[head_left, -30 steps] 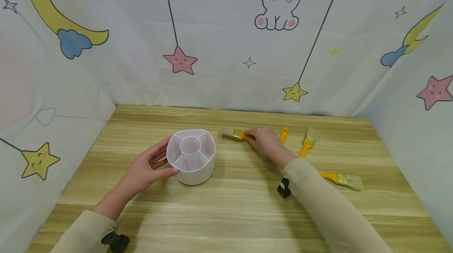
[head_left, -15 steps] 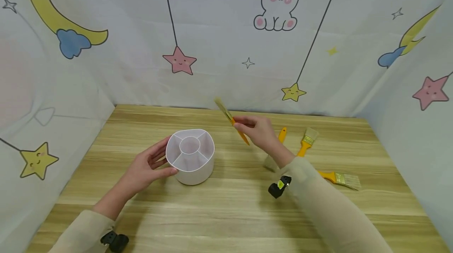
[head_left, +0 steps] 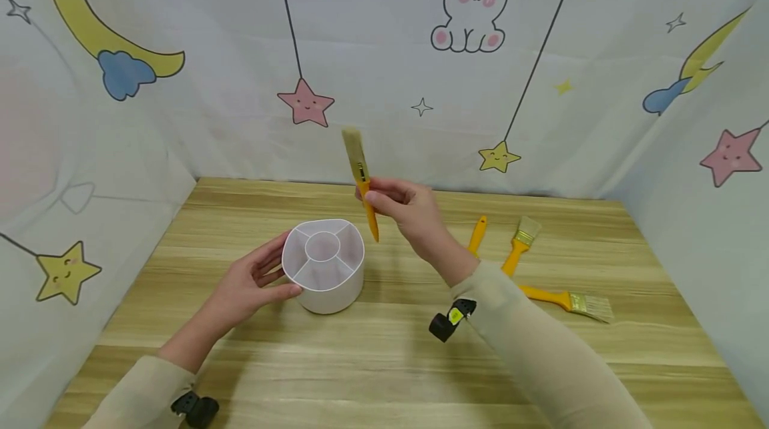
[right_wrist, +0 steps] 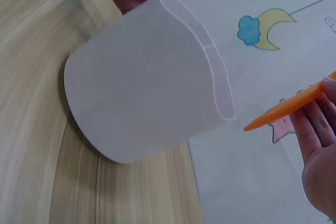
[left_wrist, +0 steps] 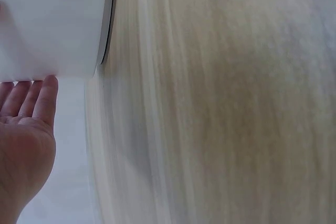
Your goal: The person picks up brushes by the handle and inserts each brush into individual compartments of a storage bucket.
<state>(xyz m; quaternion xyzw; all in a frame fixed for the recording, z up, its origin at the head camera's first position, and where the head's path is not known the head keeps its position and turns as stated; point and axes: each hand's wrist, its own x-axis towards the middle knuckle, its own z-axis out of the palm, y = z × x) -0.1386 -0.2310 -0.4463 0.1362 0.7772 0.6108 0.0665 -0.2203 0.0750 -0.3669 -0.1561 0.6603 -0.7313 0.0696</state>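
Note:
A white round desk organizer (head_left: 330, 299) with a central cup and several compartments around it stands upright on the table. My left hand (head_left: 249, 285) holds its left side, thumb in front and fingers behind; the fingertips (left_wrist: 47, 85) touch its wall in the left wrist view. My right hand (head_left: 411, 212) pinches a paintbrush (head_left: 365, 182) by its orange handle, bristles up. The handle's tapered end (right_wrist: 262, 119) points down, just right of the organizer's rim and apart from it.
More orange-handled paintbrushes lie on the wooden table (head_left: 384, 375) at the right: one (head_left: 521, 242) pointing away, one (head_left: 577, 302) pointing right, and one (head_left: 477, 235) partly hidden behind my right wrist. A white printed curtain (head_left: 384, 135) surrounds the table's back and sides.
My right hand has lifted the paintbrush off the table, turned it bristles-up and carried it left towards the organizer. My left hand stays where it was.

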